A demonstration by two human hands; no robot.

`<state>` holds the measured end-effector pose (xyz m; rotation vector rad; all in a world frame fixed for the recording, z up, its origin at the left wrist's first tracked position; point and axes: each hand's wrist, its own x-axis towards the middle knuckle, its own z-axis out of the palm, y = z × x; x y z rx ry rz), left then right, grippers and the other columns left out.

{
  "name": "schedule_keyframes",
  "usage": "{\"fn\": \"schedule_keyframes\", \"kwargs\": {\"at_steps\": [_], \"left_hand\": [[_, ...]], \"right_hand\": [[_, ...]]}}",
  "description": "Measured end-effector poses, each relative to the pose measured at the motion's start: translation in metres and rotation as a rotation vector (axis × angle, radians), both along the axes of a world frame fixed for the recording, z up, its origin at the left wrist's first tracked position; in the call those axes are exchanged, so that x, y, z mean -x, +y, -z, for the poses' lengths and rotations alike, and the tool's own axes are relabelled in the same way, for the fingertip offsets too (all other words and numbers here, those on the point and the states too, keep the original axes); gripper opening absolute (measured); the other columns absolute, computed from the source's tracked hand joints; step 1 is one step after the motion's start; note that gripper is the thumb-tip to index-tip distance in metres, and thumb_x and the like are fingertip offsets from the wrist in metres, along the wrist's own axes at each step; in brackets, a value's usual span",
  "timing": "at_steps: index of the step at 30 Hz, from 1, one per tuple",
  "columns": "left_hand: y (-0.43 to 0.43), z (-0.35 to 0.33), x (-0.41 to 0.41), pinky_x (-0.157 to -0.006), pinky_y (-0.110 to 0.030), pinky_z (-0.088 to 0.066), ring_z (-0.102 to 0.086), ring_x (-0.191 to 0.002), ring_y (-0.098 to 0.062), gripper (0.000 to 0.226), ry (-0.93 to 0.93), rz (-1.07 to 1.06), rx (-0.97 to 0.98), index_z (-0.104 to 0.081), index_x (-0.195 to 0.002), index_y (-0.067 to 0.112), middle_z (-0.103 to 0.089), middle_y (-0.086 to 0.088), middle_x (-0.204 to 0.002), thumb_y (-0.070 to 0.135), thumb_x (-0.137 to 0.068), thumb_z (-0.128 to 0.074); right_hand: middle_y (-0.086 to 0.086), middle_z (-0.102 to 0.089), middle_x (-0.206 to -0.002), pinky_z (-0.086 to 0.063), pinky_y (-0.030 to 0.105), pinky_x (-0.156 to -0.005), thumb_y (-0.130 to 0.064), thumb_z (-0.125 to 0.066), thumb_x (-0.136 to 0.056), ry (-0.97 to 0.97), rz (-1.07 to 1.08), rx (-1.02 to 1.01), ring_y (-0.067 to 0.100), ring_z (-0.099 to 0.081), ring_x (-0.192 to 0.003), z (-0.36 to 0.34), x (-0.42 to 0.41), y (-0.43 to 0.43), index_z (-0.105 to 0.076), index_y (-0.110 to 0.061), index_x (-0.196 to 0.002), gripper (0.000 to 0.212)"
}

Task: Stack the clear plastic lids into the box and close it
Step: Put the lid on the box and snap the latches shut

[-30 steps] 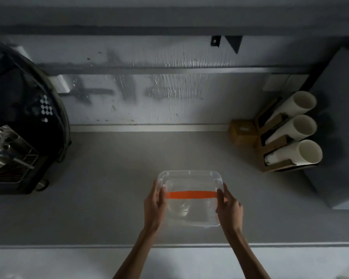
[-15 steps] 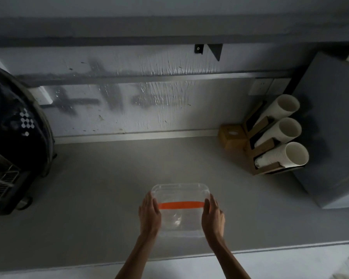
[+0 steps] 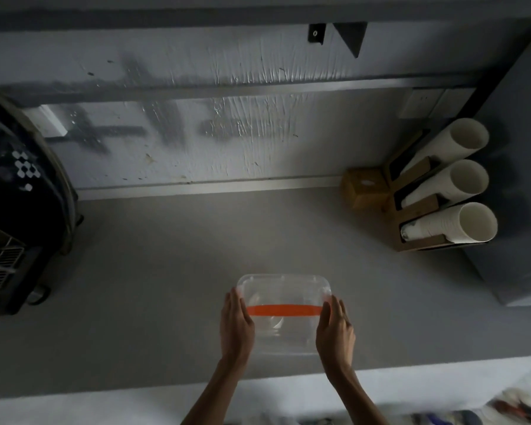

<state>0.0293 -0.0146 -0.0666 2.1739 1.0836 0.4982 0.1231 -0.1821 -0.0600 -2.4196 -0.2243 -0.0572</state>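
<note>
Clear rounded-rectangular plastic box [image 3: 284, 291] with an orange band [image 3: 285, 310] across it, on the smooth grey counter [image 3: 154, 286] near its front edge. Flanked by left hand [image 3: 236, 325] and right hand [image 3: 334, 329], flat palms pressed to its sides, holding it. Far right, white cup stacks [image 3: 448, 223] in a cardboard rack.

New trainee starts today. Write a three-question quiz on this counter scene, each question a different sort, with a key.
1. True or false: both hands touch the clear box.
2. What colour is the band across the box?
3. The cup stacks sit: A) far right, B) far left, C) inside the box.

Key
1. True: the left hand and right hand press its sides.
2. Orange.
3. A.
</note>
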Motion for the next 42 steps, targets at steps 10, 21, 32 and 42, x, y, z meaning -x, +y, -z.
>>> {"fn": "schedule_keyframes", "kwargs": {"at_steps": [10,21,32,42], "left_hand": [[0.009,0.013,-0.007,-0.103,-0.038,-0.045,-0.057,-0.119,-0.029,0.051,-0.026,-0.011,0.03,-0.056,-0.127,0.002,-0.061,-0.016,-0.128,0.031,-0.098,-0.026],[0.045,-0.012,-0.023,-0.097,-0.049,-0.046,-0.051,-0.117,-0.034,0.059,0.188,0.038,0.457,-0.05,-0.125,0.018,-0.057,-0.01,-0.118,0.035,-0.068,-0.045],[0.023,-0.013,-0.062,-0.117,-0.045,-0.004,-0.016,-0.147,-0.021,0.061,0.413,0.468,-0.404,-0.024,-0.149,0.014,-0.028,-0.004,-0.156,0.045,-0.098,-0.012],[0.025,-0.009,-0.073,-0.117,-0.041,-0.012,-0.044,-0.133,-0.014,0.055,0.375,0.446,-0.36,-0.046,-0.138,0.01,-0.051,-0.002,-0.143,0.034,-0.093,-0.026]], "right_hand": [[-0.001,-0.062,-0.107,-0.046,0.029,-0.054,-0.023,-0.038,-0.099,-0.016,0.075,0.056,0.024,-0.067,-0.077,-0.002,0.001,0.008,-0.056,-0.021,-0.121,0.028],[0.01,-0.064,-0.12,-0.047,0.032,-0.085,-0.014,-0.042,-0.095,0.148,-0.103,0.0,0.029,-0.059,-0.111,0.0,-0.018,-0.004,-0.052,-0.013,-0.132,0.038],[0.003,-0.005,-0.161,-0.007,0.043,-0.122,-0.042,-0.018,-0.1,-0.062,-0.428,0.416,0.021,0.005,-0.149,-0.008,-0.061,0.044,-0.006,-0.016,-0.153,0.06],[0.0,-0.026,-0.157,-0.03,0.043,-0.116,-0.039,-0.026,-0.1,-0.051,-0.397,0.363,0.018,-0.018,-0.148,-0.002,-0.065,0.047,-0.021,-0.021,-0.151,0.055]]}}
